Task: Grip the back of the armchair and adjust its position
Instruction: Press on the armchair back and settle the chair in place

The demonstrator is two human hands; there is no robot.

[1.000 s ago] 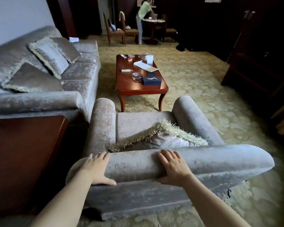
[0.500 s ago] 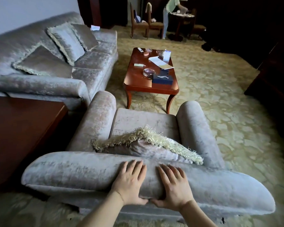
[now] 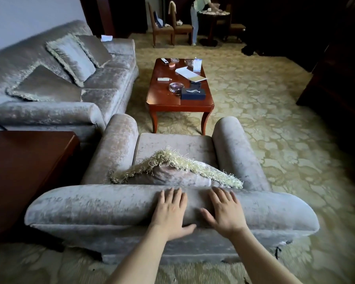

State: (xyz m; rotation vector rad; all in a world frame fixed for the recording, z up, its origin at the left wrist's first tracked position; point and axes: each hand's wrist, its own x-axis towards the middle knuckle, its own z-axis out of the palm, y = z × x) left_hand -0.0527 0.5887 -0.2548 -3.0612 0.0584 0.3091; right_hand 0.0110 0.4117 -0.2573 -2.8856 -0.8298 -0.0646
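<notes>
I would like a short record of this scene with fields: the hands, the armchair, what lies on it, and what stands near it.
left hand: flat on the top of the armchair back, fingers spread
right hand: flat beside it, apart from the left
armchair: grey, faces the coffee table
on seat: fringed cushion
left of it: sofa, dark side table

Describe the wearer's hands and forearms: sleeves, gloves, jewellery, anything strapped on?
Both are bare. The left hand and right hand wear no gloves, and no rings show on the visible fingers. Neither wrist carries a watch, band or strap. Both forearms are uncovered to the bottom edge of the frame, with no sleeve in view. No cables, markers or tape appear on either arm.
</notes>
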